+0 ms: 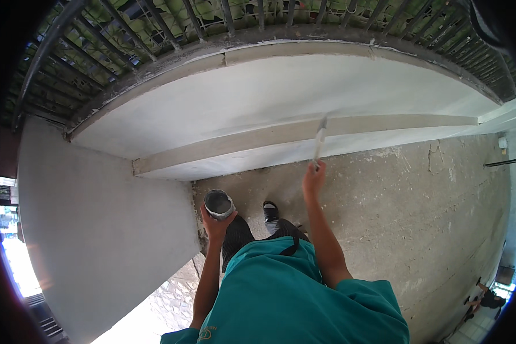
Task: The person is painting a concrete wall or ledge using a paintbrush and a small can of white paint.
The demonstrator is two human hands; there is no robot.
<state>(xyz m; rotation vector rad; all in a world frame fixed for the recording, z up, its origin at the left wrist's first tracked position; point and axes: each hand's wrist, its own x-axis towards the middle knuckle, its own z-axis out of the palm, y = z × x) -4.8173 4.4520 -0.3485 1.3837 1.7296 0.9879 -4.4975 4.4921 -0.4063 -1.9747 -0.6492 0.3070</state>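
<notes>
Brush (320, 139) juts up from clamped right grip (313, 179); left grip (215, 225) cups tin (218, 204)

The person wears a teal short-sleeved shirt (292, 298) that fills the lower middle of the frame, its sleeves ending above the elbows, with a small pale emblem near the lower left hem. Below it show dark trousers (241, 235) with fine pale stripes. One foot, just above them, wears a dark sandal (270, 211). Both forearms are bare.
</notes>
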